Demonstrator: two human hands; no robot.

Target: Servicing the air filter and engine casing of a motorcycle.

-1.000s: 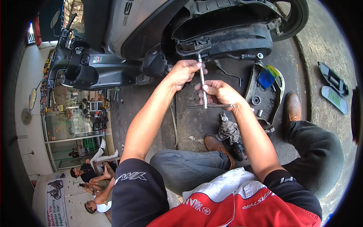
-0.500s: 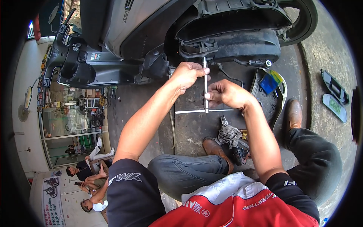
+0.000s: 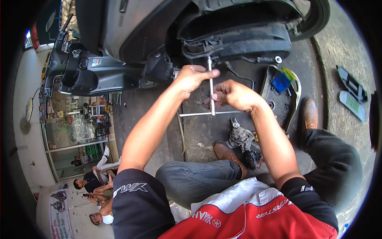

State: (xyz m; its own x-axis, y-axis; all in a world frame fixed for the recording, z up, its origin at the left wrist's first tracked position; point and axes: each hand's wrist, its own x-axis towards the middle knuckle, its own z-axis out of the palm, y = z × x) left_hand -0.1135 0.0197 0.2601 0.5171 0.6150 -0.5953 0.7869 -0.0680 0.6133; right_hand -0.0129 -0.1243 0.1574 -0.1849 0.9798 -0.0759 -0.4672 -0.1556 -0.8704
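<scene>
A long T-handle socket wrench (image 3: 211, 83) runs from the underside of the scooter's black engine casing (image 3: 254, 44) toward me, its crossbar lying sideways at the near end. My left hand (image 3: 194, 81) is closed about the shaft's upper part, thumb stretched along it, just below the casing. Lower down, the thumb and fingers of my right hand (image 3: 235, 95) pinch the same shaft above the crossbar; its fingertips are slightly blurred. Where the socket meets the scooter is too small to make out.
Right of my hands lies a tray (image 3: 287, 115) with a blue and yellow piece in it. A grey rag (image 3: 240, 134) and a dark tool (image 3: 253, 159) are beside my boot (image 3: 229, 154). Two dark covers (image 3: 352, 105) lie far right. People sit at lower left.
The whole view has shifted a little, so the scooter sits slightly further left and higher. Both hands stay on the wrench shaft; my right fingers have moved slightly around it.
</scene>
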